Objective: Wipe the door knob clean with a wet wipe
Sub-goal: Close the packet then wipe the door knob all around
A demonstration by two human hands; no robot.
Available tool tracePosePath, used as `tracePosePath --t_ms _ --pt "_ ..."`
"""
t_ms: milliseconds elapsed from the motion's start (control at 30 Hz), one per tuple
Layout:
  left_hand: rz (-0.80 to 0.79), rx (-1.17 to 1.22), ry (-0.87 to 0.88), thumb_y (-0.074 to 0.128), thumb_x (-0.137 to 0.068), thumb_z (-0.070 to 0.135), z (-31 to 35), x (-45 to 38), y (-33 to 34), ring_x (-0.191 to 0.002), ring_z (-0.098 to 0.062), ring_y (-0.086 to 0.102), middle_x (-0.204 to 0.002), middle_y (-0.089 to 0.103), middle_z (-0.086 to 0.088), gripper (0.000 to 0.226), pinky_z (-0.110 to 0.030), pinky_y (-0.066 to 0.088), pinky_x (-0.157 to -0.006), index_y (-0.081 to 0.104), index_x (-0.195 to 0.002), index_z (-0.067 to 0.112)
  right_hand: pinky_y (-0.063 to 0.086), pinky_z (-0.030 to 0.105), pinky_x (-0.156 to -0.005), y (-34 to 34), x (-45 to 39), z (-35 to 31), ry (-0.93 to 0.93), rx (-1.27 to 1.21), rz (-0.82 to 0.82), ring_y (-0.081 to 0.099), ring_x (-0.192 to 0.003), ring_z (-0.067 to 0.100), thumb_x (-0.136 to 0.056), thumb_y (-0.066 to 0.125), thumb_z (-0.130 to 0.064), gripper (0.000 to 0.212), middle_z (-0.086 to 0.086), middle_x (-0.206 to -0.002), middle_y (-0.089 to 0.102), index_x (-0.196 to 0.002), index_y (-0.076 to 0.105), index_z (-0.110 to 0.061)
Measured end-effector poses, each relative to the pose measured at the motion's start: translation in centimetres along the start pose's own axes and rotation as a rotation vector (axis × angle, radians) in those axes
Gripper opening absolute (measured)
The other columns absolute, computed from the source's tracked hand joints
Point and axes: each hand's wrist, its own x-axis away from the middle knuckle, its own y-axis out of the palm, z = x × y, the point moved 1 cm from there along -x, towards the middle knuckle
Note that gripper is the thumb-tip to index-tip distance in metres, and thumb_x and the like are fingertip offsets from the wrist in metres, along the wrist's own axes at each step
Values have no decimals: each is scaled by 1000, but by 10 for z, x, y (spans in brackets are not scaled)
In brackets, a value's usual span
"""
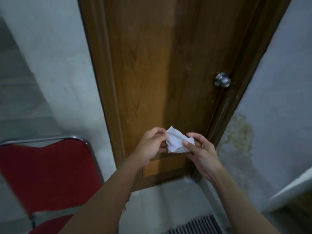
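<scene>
We pinch a crumpled wet wipe [177, 142] between left hand [150, 146] and right hand [200, 154]. The metal door knob [222, 80] sits above and right of our fingers, untouched, nearer the right hand

Both bare forearms reach forward; left hand [149, 146] and right hand [200, 154] pinch, apparently fingertips only.
</scene>
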Motion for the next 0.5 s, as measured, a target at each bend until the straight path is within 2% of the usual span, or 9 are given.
tracePosePath --t_ms 167,367,500 --pt "16 -49 85 48 -92 12 34 -38 52 -91 -15 64 -98 65 -6 11 -18 56 -64 58 -95 8 58 29 -71 -50 -26 -49 -81 -74 -9 68 -73 15 -67 66 -10 32 6 -74 69 -97 58 -9" --pt "17 -71 133 49 -92 16 64 -87 92 -82 -14 61 -95 62 -2 9 -16 48 -51 58 -93 16 59 35 -67 -85 -67 -84 -90 -112 18 67 -85 24 -79 62 -5 22 11 -90 64 -100 58 -10" --pt "16 -249 188 53 -90 22 73 -132 112 -88 -13 60 -99 62 2 10 -20 46 -63 55 -98 25 57 33 -61 -103 -103 -104 -132 -90 57 68 -82 22 -79 63 -9 25 10 -91 62 -103 58 -13"
